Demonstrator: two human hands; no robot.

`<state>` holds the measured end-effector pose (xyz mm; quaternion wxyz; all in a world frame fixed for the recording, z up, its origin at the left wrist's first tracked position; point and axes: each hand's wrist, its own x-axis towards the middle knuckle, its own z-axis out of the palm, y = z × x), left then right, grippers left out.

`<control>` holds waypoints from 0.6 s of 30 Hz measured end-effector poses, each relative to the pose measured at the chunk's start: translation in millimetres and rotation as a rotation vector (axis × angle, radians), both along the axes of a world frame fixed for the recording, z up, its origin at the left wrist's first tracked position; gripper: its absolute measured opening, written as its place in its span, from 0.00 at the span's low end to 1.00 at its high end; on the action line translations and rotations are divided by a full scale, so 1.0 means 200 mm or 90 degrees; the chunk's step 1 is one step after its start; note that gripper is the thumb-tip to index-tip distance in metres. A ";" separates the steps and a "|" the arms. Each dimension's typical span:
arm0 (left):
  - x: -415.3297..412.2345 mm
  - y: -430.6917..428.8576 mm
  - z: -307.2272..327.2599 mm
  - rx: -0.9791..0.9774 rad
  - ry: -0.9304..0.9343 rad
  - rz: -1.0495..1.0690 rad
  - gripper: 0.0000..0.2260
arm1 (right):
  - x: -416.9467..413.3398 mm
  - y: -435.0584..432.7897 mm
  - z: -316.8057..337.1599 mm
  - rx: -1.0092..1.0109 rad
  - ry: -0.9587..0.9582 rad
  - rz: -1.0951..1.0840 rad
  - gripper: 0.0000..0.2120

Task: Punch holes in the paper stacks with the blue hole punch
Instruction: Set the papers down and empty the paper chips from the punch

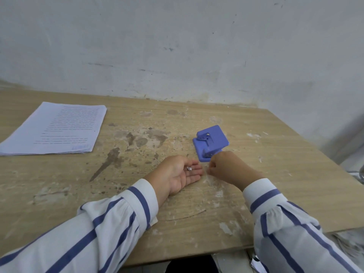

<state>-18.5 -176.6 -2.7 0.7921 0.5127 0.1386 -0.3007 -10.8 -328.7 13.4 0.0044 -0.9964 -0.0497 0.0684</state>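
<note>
The blue hole punch [211, 141] stands on the wooden table [177, 213], right of centre. A stack of printed white paper [53, 130] lies flat at the far left. My left hand [178, 174] rests palm up on the table, and a few small white paper dots [189, 168] lie on its fingers. My right hand [228, 167] is just right of it, fingers curled down against the table, near the punch's front corner. I cannot tell whether it pinches anything.
A stained white wall [177, 46] runs along the table's far edge. The tabletop is scuffed and spotted with white flecks. The table's right edge [325, 154] slants away, with a metal object [361, 174] beyond it. Crumpled paper [258, 266] lies below the front edge.
</note>
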 end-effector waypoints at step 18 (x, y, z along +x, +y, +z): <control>-0.01 0.00 0.00 -0.014 -0.003 -0.007 0.10 | -0.05 0.05 0.09 0.438 0.075 -0.033 0.08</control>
